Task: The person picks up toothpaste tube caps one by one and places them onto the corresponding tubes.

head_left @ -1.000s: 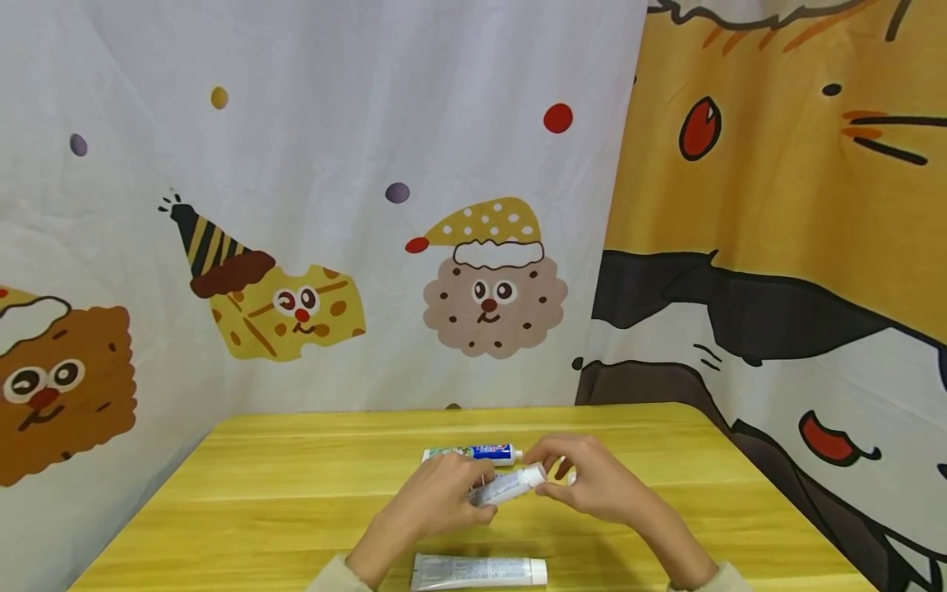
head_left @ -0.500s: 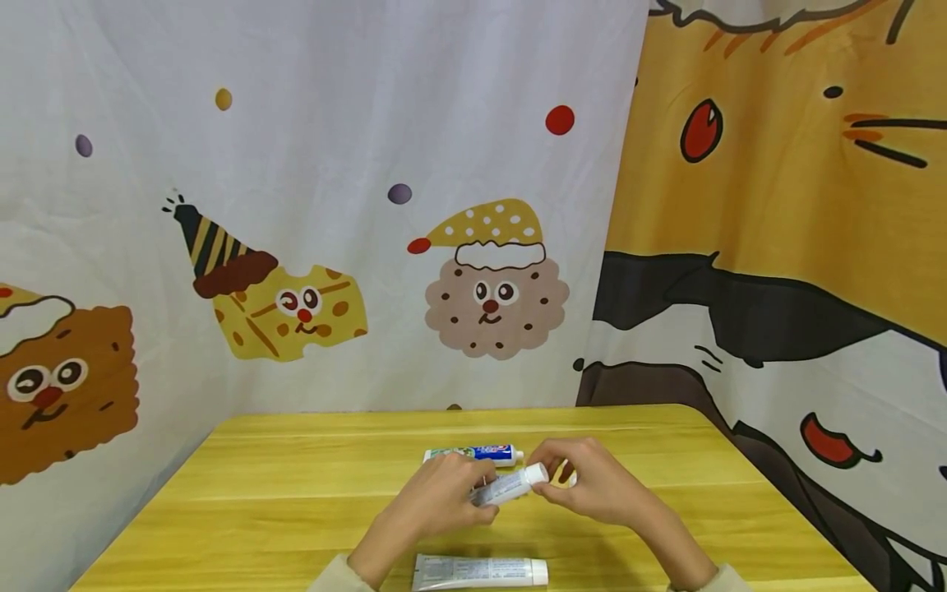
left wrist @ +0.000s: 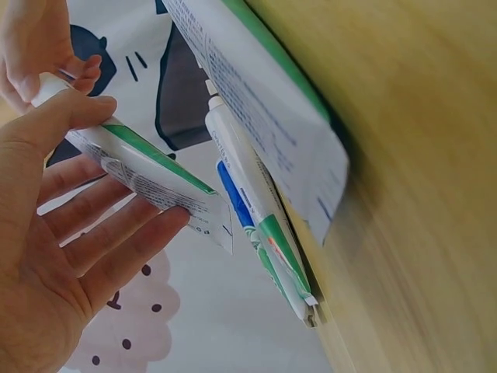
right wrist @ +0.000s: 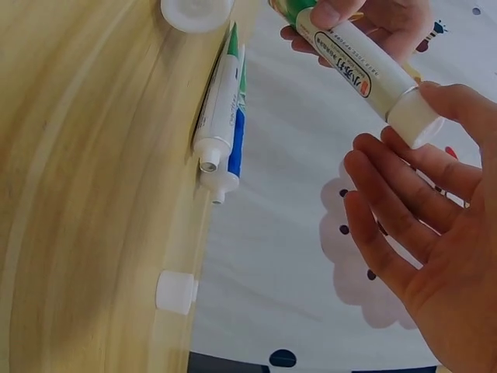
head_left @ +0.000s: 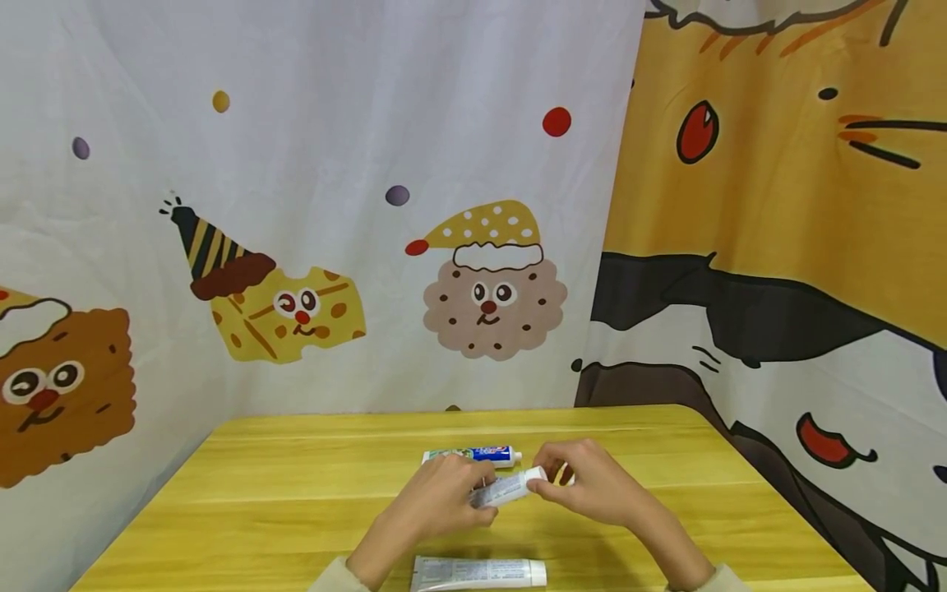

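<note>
A white and green toothpaste tube (head_left: 503, 488) is held above the table in my left hand (head_left: 447, 493), tilted with its capped end up to the right. In the left wrist view the thumb lies over the tube (left wrist: 147, 159) and the fingers support it from below. My right hand (head_left: 592, 485) pinches the white cap (right wrist: 416, 116) between thumb and index finger, the other fingers spread loosely. A second capped toothpaste tube (head_left: 479, 573) lies near the front edge. Behind the hands, a blue and green toothpaste tube (head_left: 488, 455) lies with its nozzle bare.
Beside the blue tube lies another uncapped white toothpaste tube (right wrist: 220, 116), mostly hidden in the head view. A loose white cap (right wrist: 175, 292) stands on the wooden table (head_left: 296, 493). A printed curtain (head_left: 333, 164) hangs behind the table's far edge.
My right thumb and index finger have shifted slightly on the cap end. The left hand and the tube have stayed nearly in place.
</note>
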Demonstrator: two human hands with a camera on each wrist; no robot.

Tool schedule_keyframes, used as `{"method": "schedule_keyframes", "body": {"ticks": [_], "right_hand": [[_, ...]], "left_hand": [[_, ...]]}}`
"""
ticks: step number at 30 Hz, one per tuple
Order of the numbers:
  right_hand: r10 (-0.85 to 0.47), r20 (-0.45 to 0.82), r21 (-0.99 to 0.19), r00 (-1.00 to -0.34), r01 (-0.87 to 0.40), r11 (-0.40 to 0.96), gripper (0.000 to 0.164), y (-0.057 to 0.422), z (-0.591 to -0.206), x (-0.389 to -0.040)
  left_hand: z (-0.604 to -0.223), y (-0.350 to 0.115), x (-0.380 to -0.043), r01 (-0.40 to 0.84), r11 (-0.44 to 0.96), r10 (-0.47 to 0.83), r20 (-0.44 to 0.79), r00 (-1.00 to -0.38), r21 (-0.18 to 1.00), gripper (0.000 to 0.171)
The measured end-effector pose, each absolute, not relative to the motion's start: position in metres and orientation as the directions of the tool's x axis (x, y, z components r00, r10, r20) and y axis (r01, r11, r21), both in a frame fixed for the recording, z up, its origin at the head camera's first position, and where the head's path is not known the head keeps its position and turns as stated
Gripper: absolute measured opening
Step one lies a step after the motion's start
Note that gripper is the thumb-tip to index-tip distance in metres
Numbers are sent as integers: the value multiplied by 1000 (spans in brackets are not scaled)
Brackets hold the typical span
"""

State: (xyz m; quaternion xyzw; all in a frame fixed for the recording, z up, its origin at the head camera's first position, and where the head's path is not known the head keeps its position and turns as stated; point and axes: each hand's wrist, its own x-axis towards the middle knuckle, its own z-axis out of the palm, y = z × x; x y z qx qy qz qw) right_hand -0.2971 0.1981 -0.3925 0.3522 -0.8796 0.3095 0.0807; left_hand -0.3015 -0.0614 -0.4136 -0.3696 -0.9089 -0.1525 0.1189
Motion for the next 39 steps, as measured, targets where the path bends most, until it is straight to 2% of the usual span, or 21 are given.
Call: {"method": "schedule_keyframes", "body": {"ticks": [4,7,13,21,28,39], "right_hand": [[-568,367,-477,-737,-673,566,20,198,-393,-296],[-580,396,-454,-712,-701,550,32,197,-392,-295],[-622,423,-438,-659,-749,497,37,195,-390,-294],[-625,419,-434,-658,-750,499,31,195,-390,-292],[-604,412,-429,-682,-730,532,13,198,-389,-295],[-568,382,-432,-730,-684,588,20,197,-390,-293]], "left_hand": [[-414,-62,-301,712,680,638,338,-692,176,19],[-413,-62,-301,706,684,633,332,-699,181,19],[-412,-62,-300,693,692,625,313,-715,202,19],[-413,-62,-300,699,683,629,317,-710,212,18],[-410,-63,-301,706,677,628,335,-702,208,18],[-409,-64,-299,708,674,633,329,-700,209,16]]}}
